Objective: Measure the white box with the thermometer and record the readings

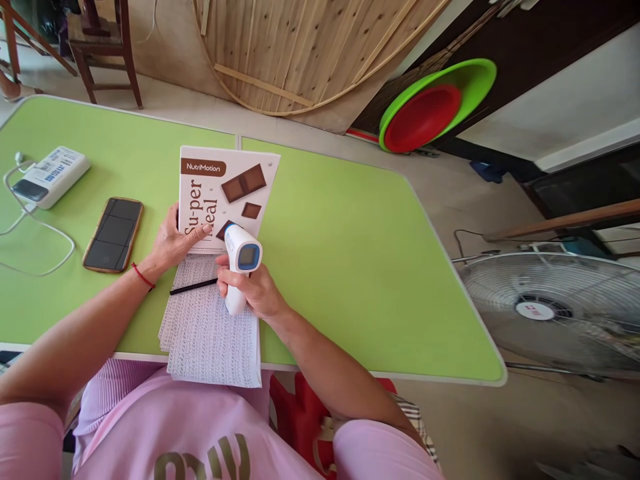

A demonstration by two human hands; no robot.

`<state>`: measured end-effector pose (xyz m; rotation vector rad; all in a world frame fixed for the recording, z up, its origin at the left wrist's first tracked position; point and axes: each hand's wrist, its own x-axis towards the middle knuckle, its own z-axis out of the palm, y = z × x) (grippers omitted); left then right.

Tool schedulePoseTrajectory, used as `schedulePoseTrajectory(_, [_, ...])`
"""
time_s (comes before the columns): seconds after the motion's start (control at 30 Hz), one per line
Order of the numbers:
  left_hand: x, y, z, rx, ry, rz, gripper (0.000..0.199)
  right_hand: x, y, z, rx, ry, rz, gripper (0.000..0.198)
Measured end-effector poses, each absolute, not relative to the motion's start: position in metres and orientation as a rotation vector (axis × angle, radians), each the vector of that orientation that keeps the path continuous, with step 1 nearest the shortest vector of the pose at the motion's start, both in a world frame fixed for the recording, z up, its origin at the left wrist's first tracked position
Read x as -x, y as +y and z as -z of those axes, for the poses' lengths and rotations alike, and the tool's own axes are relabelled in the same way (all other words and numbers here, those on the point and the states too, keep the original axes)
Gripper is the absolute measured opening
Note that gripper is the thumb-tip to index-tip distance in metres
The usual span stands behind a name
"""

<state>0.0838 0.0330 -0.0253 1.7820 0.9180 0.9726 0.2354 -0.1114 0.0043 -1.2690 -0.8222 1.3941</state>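
My left hand (179,239) grips the lower left of a white box (205,200) printed "NutriMotion" with chocolate pieces on its front, thumb across the face. The box stands upright on the green table. In my right hand (257,288) is a white infrared thermometer (239,283) with a blue-edged screen, its fingers wrapped round the handle. The thermometer's nose is close to the lower part of the box; I cannot tell if they touch. Beneath lie sheets of handwritten paper (215,347), reaching over the table's near edge. A black pen (194,287) rests on them beside my right fingers.
A phone (113,235) in a brown case lies left of the box. Farther left is a white power bank (53,177) with cables. The green table (350,267) extends to the right. Beyond it stand a large fan (545,310) and green and red basins (425,117).
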Motion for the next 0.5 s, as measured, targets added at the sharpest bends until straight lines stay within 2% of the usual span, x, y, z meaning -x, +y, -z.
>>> schedulePoseTrajectory(0.23, [-0.080,0.037,0.024,-1.781,0.810,-1.002,0.068,-0.253,-0.115,-0.016,1.344,-0.997,-1.246,0.033])
schedulePoseTrajectory(0.33, [-0.080,0.039,0.024,-1.781,0.759,-0.964,0.071,-0.279,-0.119,-0.022,1.446,-1.137,-0.986,0.034])
schedulePoseTrajectory(0.5, [-0.082,0.048,0.028,-1.721,0.654,-1.054,0.080,-0.338,-0.124,-0.019,1.730,-1.274,-0.579,0.046])
